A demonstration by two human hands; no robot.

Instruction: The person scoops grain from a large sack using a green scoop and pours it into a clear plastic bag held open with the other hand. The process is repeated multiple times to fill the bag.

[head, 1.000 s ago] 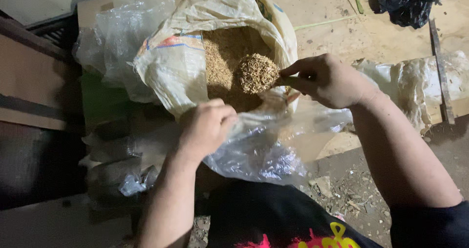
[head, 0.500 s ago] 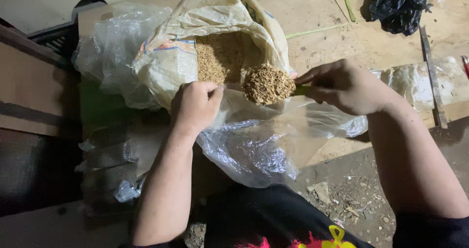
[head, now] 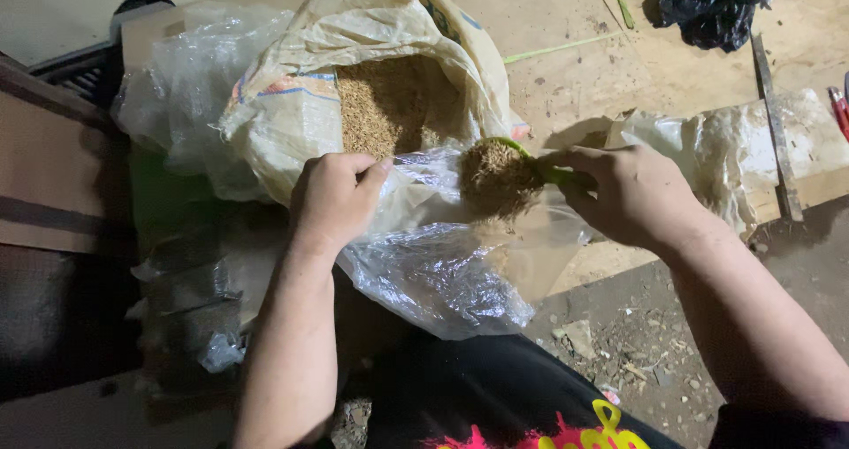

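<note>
My right hand (head: pixel 632 193) grips the handle of a green scoop (head: pixel 506 175) heaped with brown grain and tilts it over a clear plastic bag (head: pixel 442 272). Grain is spilling from the scoop into that bag. My left hand (head: pixel 334 197) pinches the bag's rim and holds its mouth open, just left of the scoop. Behind both hands stands a large woven sack (head: pixel 301 122), open at the top and filled with the same brown grain (head: pixel 393 104).
More crumpled clear plastic (head: pixel 177 78) lies left of the sack. A black plastic bag (head: pixel 707 3) sits at the top right. A metal bar (head: pixel 774 122) and another clear bag (head: pixel 734 148) lie on the wooden boards to the right. Dirt floor with debris below.
My right hand has carried the full scoop out of the sack and down to the clear bag's mouth, tilting it. My left hand shifted up to hold the bag's rim.
</note>
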